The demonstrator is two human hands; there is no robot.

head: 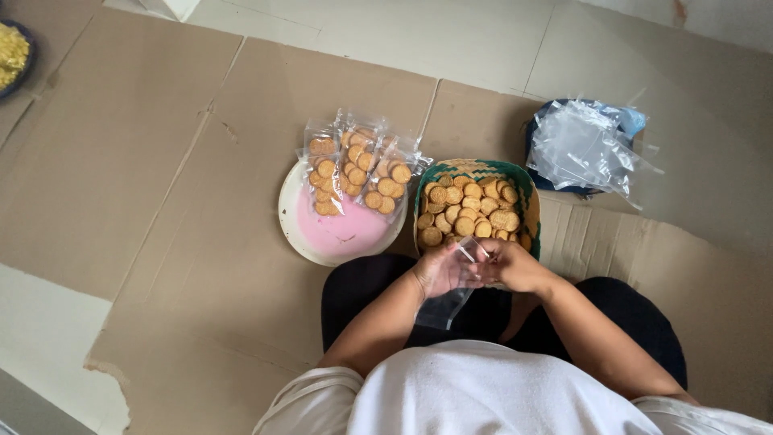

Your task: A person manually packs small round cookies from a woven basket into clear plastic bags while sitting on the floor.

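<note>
flattened cardboard (161,161) covers the floor; yellow food bowl (12,56) sits far off.

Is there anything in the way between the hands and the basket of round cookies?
Nothing visible. Both hands, left and right, hold a small clear plastic bag right at the near rim of the green woven basket of round golden biscuits.

Matt brown cardboard (161,201) underlies a glossy pink plate (342,234), a woven basket (527,201) and clear shiny plastic bags (584,145).
</note>
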